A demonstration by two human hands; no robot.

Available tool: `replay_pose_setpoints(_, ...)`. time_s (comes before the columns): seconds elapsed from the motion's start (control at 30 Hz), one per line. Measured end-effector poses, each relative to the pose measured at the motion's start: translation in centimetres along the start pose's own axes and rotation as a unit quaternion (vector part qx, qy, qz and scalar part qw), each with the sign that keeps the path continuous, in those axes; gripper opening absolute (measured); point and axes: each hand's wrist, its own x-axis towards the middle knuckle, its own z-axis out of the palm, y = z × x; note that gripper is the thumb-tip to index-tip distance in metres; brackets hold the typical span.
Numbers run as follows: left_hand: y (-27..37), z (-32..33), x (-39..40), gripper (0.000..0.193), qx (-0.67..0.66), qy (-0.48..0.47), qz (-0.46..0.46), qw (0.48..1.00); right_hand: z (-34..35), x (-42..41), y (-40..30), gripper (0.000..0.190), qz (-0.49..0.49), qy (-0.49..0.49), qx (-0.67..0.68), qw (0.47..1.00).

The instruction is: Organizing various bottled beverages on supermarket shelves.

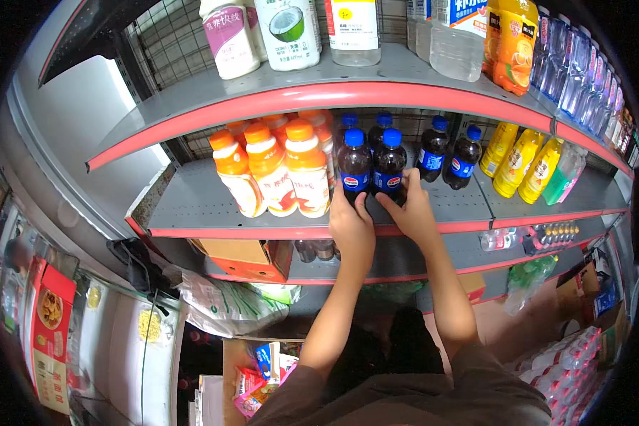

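Note:
Two front cola bottles [354,165] with blue caps and Pepsi labels stand upright side by side on the middle shelf [442,210]. My left hand [351,218] grips the lower part of the left one, thumb at its front and fingers along its outer side. The right bottle of the pair [390,160] is held low down by my right hand [414,207], with the thumb in front and the fingers at its right side. Behind this pair more cola bottles [382,125] are partly hidden. To the right stand two more cola bottles [462,165], apart from my hands.
Orange-capped milk drink bottles [303,175] stand close on the left. Yellow bottles [516,160] are farther right. Overhead, the upper shelf's red edge [351,96] juts out. Below sit a cardboard box [250,258], a plastic bag [223,303] and a carton of snack packets [266,373].

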Motion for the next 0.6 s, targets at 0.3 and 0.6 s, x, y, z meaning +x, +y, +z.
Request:
replay_pose_setpoints(0.3,-0.3,1.1,0.2,0.049,0.046,0.027,0.02,0.998,1.1,-0.3,0.0,0.058,0.019,0.028,-0.033,0.999)
replay_pose_setpoints(0.6,-0.6,1.5,0.4,0.047,0.058,0.057,0.056,0.995,1.7,-0.4,-0.1,0.064,0.029,0.046,-0.111,0.992)
